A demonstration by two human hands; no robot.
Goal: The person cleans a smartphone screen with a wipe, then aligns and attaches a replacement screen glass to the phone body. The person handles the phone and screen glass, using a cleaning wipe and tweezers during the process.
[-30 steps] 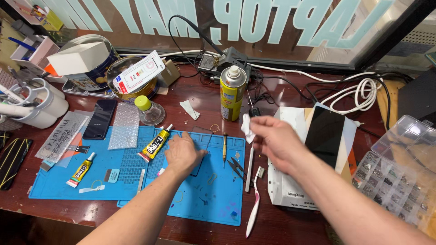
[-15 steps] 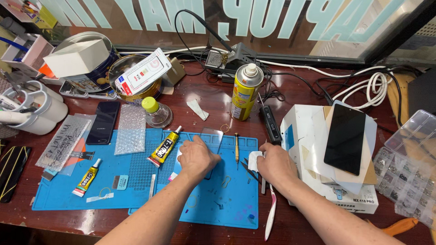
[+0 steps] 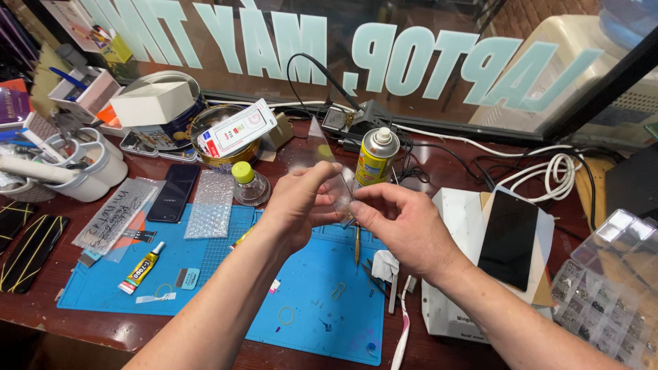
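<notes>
Above the blue mat (image 3: 205, 274), both hands pinch one clear glass sheet (image 3: 327, 171), tilted upright: the left hand (image 3: 298, 205) has its grip closed on the sheet's left edge, the right hand (image 3: 404, 223) on its lower right corner. Behind the mat stands a yellow spray can (image 3: 375, 159) with a white cap. Left of the can, a flat white-and-red carton (image 3: 237, 128) lies across a metal bowl (image 3: 221, 154). Right of the mat, a dark phone (image 3: 508, 238) rests on a white box (image 3: 452, 301). On the mat's left part lies a yellow-labelled glue tube (image 3: 142, 268). Pale block letters run across the window (image 3: 384, 62) behind the worktop (image 3: 439, 168).
</notes>
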